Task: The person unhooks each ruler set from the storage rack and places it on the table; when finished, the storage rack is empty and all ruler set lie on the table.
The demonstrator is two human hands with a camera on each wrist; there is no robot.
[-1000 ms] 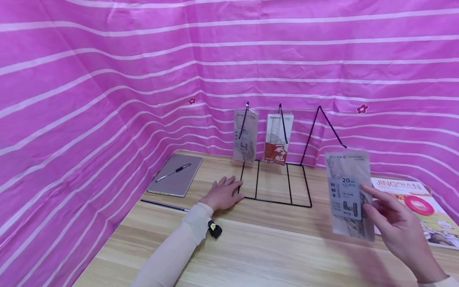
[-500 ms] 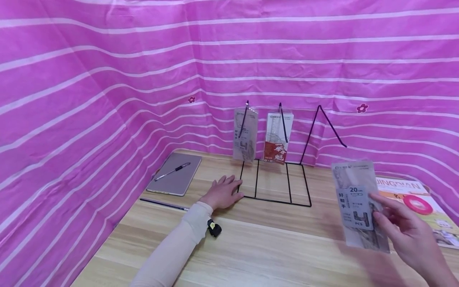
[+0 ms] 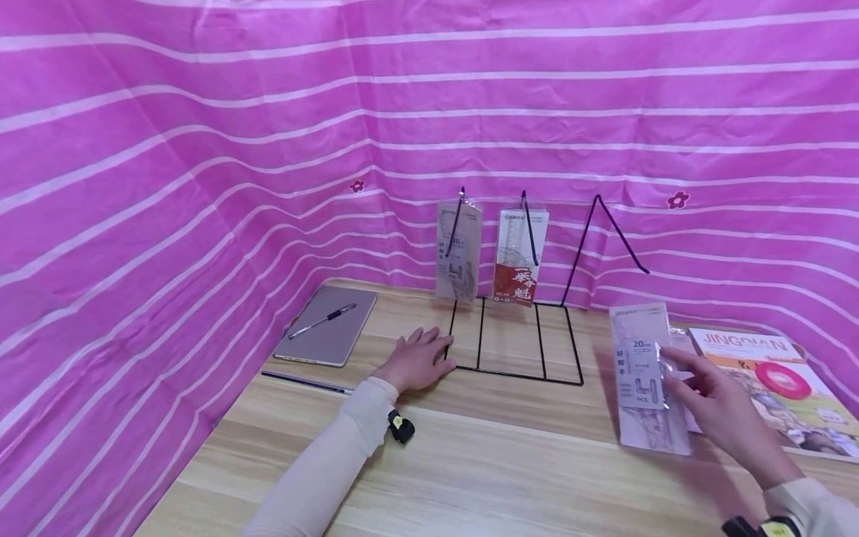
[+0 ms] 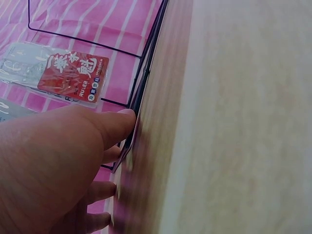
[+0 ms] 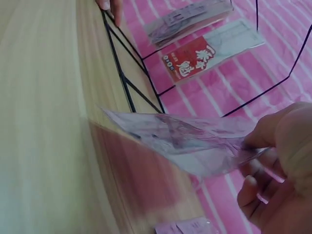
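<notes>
- The right hand [image 3: 721,406] pinches a clear plastic ruler packet [image 3: 643,377] with a grey "20" label by its right edge.
- The packet stands upright above the pale wooden table [image 3: 483,477], its long axis vertical.
- The left hand [image 3: 416,363] lies flat with its fingers straight, touching the black wire rack [image 3: 513,350].

Head camera looks down across the table [image 3: 510,462] toward the wire rack [image 3: 513,350]; both wrist cameras sit close, near table level, sharing that rack [image 4: 141,87] [image 5: 131,83].
</notes>
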